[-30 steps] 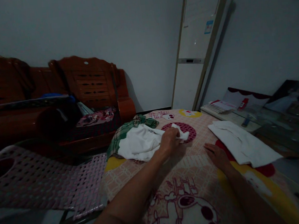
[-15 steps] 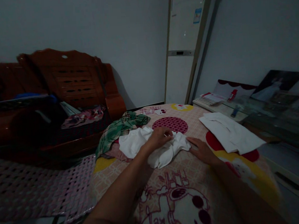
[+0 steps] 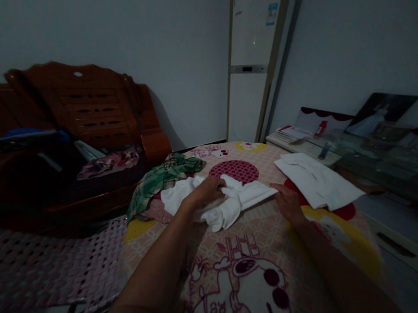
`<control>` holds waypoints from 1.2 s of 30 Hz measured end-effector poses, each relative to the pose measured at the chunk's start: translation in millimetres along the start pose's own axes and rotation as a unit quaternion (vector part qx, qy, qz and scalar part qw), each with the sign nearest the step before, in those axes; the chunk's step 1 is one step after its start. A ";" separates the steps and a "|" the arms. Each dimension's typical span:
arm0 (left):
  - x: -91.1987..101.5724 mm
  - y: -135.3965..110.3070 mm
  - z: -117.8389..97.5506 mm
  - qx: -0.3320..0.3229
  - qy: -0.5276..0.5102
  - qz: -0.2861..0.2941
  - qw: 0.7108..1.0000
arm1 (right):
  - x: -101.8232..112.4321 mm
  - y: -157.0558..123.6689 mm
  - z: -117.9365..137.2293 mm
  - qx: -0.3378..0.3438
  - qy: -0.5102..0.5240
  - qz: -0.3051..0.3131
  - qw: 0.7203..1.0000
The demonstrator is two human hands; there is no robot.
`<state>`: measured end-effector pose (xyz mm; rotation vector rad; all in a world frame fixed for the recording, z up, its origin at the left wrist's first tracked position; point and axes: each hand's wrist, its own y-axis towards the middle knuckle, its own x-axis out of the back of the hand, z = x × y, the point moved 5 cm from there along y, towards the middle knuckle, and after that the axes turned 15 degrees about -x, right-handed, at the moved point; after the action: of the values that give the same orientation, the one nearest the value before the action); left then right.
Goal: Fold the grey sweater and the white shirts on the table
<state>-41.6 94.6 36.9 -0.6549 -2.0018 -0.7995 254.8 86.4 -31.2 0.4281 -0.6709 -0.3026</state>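
Note:
A crumpled white garment (image 3: 248,194) lies across the middle of the patterned tablecloth (image 3: 219,281). My left hand (image 3: 209,191) is closed on its bunched middle, the fingertips partly hidden in the folds. Farther right, my right hand (image 3: 287,199) pinches a corner of the same cloth, which stretches out flat between both hands. Behind the garment's left end sits a green plaid cloth (image 3: 160,179), heaped at the table's edge. A neatly folded white garment (image 3: 317,179) rests to the right, just beyond my right hand.
A carved wooden chair (image 3: 89,108) with a flowered cloth stands behind at left. A woven pink seat (image 3: 58,265) is beside the table. At right, a glass-topped cabinet (image 3: 383,157) carries papers and a photo. A tall white air conditioner (image 3: 247,95) fills the corner.
My right hand has taken hold of the white garment's corner and drawn it to the right, straightening that side. My left hand has shifted slightly left. The view has turned a little.

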 end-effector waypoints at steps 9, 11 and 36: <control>28.7 -11.5 38.1 0.081 -0.114 -0.302 0.943 | 59.2 1.0 -35.6 -0.212 -0.003 -0.264 0.941; 23.8 -13.8 47.8 0.110 -0.147 -0.329 0.926 | 63.1 0.1 -42.9 -0.231 -0.001 -0.281 0.932; -26.2 12.4 1.7 -0.030 -0.017 -0.069 0.997 | -15.0 -9.2 26.8 -0.303 0.503 0.072 0.806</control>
<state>-21.0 100.3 17.3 -0.5715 -2.0778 -0.9403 224.9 76.9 -24.8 -0.1161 0.4557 -0.0951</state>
